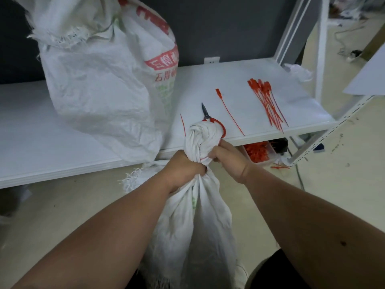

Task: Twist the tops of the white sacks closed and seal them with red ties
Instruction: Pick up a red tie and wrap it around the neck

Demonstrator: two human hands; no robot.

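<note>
Spare red ties (268, 103) are lying on the white shelf (239, 80). Below its edge, the left hand (183, 166) is gripping the twisted sack (200, 138); the right hand (227, 158) is pinching a thin red tie at the neck, probably needing cinching next.

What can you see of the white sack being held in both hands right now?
The white woven plastic sack stands on the pale floor in front of the white shelf, below the camera. Its crumpled cloth shows faint green print, and its top is gathered and twisted into a tight rope-like neck that rises to shelf height. The left hand grips the neck from the left, the right hand from the right. A thin red tie runs across the neck between them.
</note>
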